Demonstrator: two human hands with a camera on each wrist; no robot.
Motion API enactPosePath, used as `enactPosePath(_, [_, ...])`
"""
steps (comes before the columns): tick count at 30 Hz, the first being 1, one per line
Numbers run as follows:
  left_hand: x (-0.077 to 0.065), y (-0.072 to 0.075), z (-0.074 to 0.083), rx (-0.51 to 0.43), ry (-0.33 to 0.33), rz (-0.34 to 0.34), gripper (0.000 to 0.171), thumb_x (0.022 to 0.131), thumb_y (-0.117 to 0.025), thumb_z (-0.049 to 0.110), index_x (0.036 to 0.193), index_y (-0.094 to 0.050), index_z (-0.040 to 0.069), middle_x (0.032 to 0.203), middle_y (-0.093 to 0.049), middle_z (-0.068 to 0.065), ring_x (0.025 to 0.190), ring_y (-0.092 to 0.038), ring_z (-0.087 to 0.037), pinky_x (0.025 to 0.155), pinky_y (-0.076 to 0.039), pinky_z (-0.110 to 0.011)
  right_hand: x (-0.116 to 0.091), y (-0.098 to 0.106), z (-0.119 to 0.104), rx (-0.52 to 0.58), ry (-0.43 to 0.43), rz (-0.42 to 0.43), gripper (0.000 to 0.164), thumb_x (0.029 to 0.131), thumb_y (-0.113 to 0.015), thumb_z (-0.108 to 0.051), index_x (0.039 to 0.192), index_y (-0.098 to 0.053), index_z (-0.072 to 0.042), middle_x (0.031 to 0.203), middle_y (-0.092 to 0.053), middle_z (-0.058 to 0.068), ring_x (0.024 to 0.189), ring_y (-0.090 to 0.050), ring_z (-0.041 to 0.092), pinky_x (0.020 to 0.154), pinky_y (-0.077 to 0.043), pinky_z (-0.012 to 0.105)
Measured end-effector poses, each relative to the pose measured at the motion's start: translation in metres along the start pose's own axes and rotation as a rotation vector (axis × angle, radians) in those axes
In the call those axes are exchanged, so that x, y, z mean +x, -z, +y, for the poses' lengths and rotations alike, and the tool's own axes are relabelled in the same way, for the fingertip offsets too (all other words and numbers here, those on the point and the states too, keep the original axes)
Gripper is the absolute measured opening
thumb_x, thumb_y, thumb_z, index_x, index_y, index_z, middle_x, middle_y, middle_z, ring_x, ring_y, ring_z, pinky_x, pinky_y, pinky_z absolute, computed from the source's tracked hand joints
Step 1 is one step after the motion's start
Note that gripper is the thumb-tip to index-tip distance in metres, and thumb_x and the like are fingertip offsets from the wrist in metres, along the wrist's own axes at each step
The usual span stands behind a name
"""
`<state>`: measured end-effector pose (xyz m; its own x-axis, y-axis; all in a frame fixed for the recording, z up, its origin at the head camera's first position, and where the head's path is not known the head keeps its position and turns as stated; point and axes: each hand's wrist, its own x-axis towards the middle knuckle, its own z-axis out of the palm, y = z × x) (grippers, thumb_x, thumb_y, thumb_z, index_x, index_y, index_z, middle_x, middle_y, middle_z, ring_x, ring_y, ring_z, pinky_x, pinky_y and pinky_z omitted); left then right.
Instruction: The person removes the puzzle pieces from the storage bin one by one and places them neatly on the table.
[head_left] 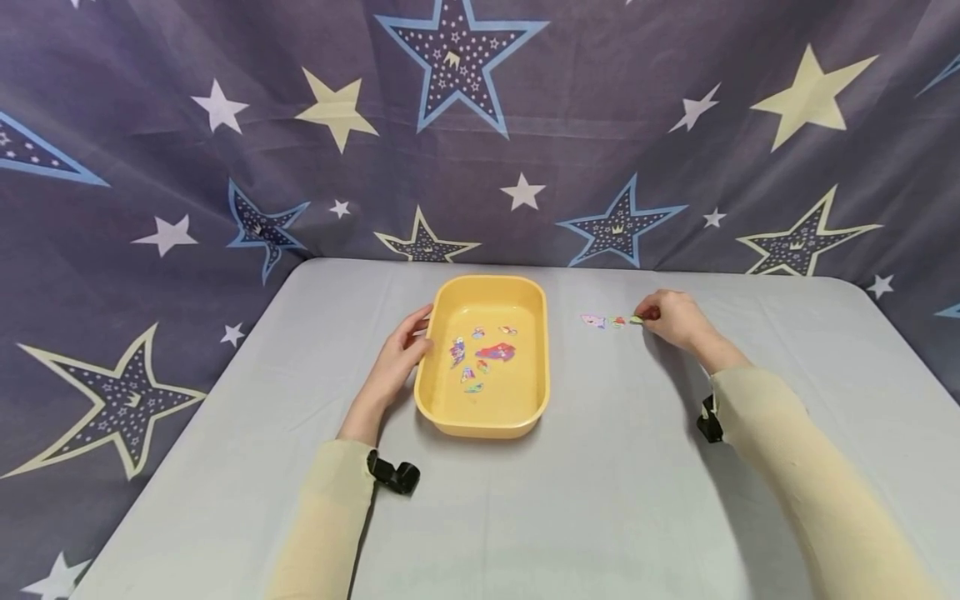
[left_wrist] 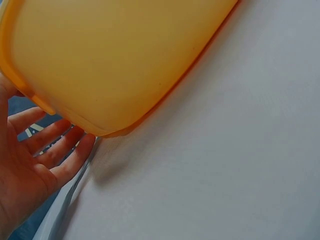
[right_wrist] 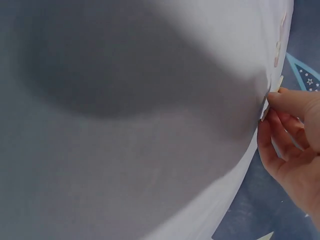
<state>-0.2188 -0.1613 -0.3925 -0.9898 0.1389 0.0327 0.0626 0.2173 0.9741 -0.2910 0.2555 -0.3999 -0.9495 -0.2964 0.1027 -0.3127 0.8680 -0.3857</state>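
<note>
A yellow plastic tray [head_left: 482,429] stands on the table with several small colourful cut-out pieces inside. My left hand [head_left: 397,354] holds its left side, thumb at the rim; in the left wrist view its spread fingers [left_wrist: 65,145] touch the outer wall. To the right of the tray, a pink-and-purple piece [head_left: 593,321] and a red-and-green piece [head_left: 617,322] lie in a row on the table. At the row's right end, my right hand [head_left: 675,318] pinches a small green-yellow piece [head_left: 636,320] between thumb and fingertips, close over the cloth.
A pale grey cloth covers the table [head_left: 600,500]. Behind it hangs a dark curtain [head_left: 465,175] with stars, close to the far table edge. Inside the tray, a larger red-purple piece [head_left: 496,352] lies among smaller ones. Black cameras sit on both wrists.
</note>
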Motion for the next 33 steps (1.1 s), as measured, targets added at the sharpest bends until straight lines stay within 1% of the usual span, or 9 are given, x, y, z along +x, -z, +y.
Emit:
enactPosePath(6, [0.000,-0.001,0.000,-0.004,-0.001,0.000,0.058,0.084,-0.047,0.004,0.141,-0.033,0.009,0.132,-0.043,-0.022,0.111,-0.047,-0.037,0.081,-0.046,-0.031,0.000,0.000,0.002,0.024,-0.041,-0.025,0.020,0.078,-0.056,0.001,0.094,-0.068,0.002,0.088,-0.063,0.017,0.080,-0.058,0.028,0.074,-0.046,0.041])
enactPosePath(9, [-0.001,-0.001,0.000,-0.011,-0.004,-0.002,0.059,0.084,-0.047,0.005,0.141,-0.033,0.008,0.132,-0.042,-0.023,0.111,-0.046,-0.038,0.082,-0.045,-0.032,0.000,-0.001,0.002,0.030,-0.043,-0.023,0.020,0.078,-0.056,0.001,0.094,-0.068,0.002,0.088,-0.063,0.017,0.080,-0.059,0.028,0.073,-0.046,0.041])
enactPosePath(14, [0.000,-0.001,0.000,-0.013,-0.005,-0.004,0.058,0.084,-0.047,0.005,0.141,-0.033,0.009,0.132,-0.042,-0.023,0.111,-0.046,-0.039,0.081,-0.045,-0.030,0.000,-0.001,0.002,0.030,-0.038,-0.015,0.020,0.077,-0.057,0.000,0.094,-0.068,0.002,0.087,-0.064,0.017,0.080,-0.059,0.027,0.073,-0.045,0.040])
enactPosePath(21, [0.000,-0.001,0.000,-0.016,0.004,-0.008,0.058,0.085,-0.046,0.004,0.141,-0.032,0.009,0.132,-0.042,-0.022,0.112,-0.046,-0.038,0.081,-0.046,-0.029,0.000,0.003,-0.001,0.035,-0.059,-0.016,0.024,0.077,-0.056,0.001,0.098,-0.066,0.004,0.090,-0.062,0.019,0.082,-0.057,0.029,0.075,-0.044,0.043])
enactPosePath(25, [0.000,0.000,0.000,-0.017,0.001,-0.007,0.058,0.085,-0.046,0.004,0.141,-0.032,0.008,0.133,-0.041,-0.023,0.112,-0.045,-0.039,0.081,-0.046,-0.030,0.003,0.007,-0.008,0.016,-0.038,-0.012,0.026,0.077,-0.055,-0.001,0.100,-0.065,0.003,0.090,-0.061,0.017,0.082,-0.057,0.028,0.075,-0.044,0.043])
enactPosePath(26, [0.002,0.000,-0.002,-0.016,0.002,-0.004,0.058,0.085,-0.046,0.004,0.141,-0.032,0.008,0.133,-0.041,-0.023,0.112,-0.046,-0.039,0.081,-0.046,-0.030,0.004,0.009,-0.011,0.012,-0.029,-0.012,0.026,0.077,-0.055,-0.001,0.100,-0.065,0.002,0.090,-0.061,0.017,0.082,-0.057,0.028,0.074,-0.044,0.043])
enactPosePath(30, [0.010,0.003,-0.016,-0.024,0.007,0.002,0.058,0.085,-0.048,0.005,0.141,-0.034,0.012,0.132,-0.043,-0.021,0.111,-0.047,-0.037,0.079,-0.046,-0.029,0.007,0.012,-0.028,-0.004,0.023,-0.009,0.026,0.077,-0.057,-0.004,0.101,-0.066,0.000,0.090,-0.063,0.016,0.082,-0.058,0.027,0.074,-0.045,0.042])
enactPosePath(33, [0.015,0.005,-0.027,-0.025,0.004,0.008,0.057,0.085,-0.049,0.007,0.140,-0.035,0.016,0.131,-0.045,-0.017,0.109,-0.049,-0.033,0.079,-0.046,-0.028,0.010,0.012,-0.041,-0.006,0.083,0.010,0.024,0.076,-0.059,-0.005,0.099,-0.066,-0.001,0.088,-0.064,0.015,0.081,-0.060,0.026,0.074,-0.045,0.040])
